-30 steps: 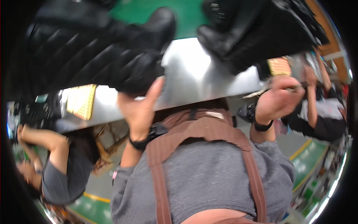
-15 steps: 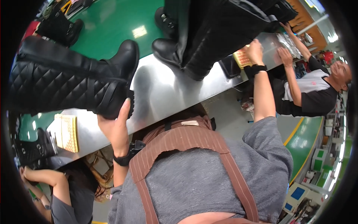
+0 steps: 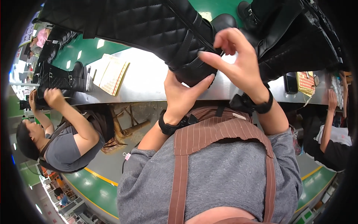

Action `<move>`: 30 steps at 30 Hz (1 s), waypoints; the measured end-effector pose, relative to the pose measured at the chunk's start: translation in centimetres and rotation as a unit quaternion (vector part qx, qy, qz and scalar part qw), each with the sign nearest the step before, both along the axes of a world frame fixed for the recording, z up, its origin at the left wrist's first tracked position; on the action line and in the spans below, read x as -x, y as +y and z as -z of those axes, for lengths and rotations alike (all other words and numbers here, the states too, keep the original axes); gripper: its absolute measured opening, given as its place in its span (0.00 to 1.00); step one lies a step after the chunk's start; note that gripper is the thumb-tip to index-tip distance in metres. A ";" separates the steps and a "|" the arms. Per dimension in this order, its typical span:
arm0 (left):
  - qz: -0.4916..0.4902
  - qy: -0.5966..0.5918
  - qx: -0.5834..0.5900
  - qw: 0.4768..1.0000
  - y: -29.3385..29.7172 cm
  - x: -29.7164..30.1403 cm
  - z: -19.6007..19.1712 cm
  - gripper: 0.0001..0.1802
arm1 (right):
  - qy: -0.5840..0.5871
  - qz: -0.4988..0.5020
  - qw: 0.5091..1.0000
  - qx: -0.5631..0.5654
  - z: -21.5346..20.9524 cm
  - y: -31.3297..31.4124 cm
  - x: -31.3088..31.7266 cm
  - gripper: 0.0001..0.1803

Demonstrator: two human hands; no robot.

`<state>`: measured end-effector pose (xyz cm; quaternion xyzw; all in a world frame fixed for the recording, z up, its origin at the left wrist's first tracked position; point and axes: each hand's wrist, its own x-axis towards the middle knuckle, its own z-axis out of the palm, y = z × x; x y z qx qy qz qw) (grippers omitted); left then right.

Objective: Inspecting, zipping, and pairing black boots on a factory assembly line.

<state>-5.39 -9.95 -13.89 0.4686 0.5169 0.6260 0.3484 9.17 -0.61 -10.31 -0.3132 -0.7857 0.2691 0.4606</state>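
Quilted boot (image 3: 149, 31) | left grip (image 3: 182, 95) holds heel | right grip (image 3: 241, 61) at ankle, hold unclear

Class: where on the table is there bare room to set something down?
The widest free patch of table lies between the yellow pad and the left hand. A narrow one lies between the right wristband and the phone. Crowded: right of the held boot, with more boots; and the left end, with another boot.

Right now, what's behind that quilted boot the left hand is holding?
Past the edges of the quilted boot, you can see shiny metal tabletop and a green surface. Whatever is right behind it is covered, so I can't tell.
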 end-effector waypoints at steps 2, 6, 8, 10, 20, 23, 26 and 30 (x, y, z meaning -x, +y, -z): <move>-0.014 -0.002 0.043 0.999 -0.6 0.3 -0.1 0.30 | -0.031 -0.021 0.999 0.011 0.0 0.5 1.5 0.17; -0.013 -0.005 0.005 1.000 -0.8 0.9 0.2 0.30 | -0.004 -0.126 0.979 0.158 -0.3 1.2 1.0 0.16; -0.006 -0.013 -0.004 1.000 -0.7 0.9 0.3 0.28 | 0.023 -0.157 0.963 0.216 -0.3 1.3 0.4 0.14; -0.001 -0.019 -0.014 1.000 -0.7 0.8 0.2 0.25 | 0.058 -0.170 0.962 0.204 -0.4 1.1 0.3 0.16; -0.019 0.004 0.042 0.999 -1.2 1.0 -0.3 0.32 | -0.016 -0.112 0.981 0.155 -1.3 1.0 2.3 0.22; -0.028 0.010 0.033 0.999 -1.3 1.0 0.0 0.31 | -0.058 -0.095 0.991 0.076 -1.2 1.0 2.2 0.19; -0.054 0.030 0.043 0.997 -1.4 1.2 0.5 0.31 | -0.031 -0.142 0.978 0.149 -0.4 1.1 2.2 0.13; -0.092 0.020 0.013 0.995 -0.2 1.8 2.3 0.27 | 0.017 -0.085 0.990 0.111 2.1 0.1 -0.1 0.08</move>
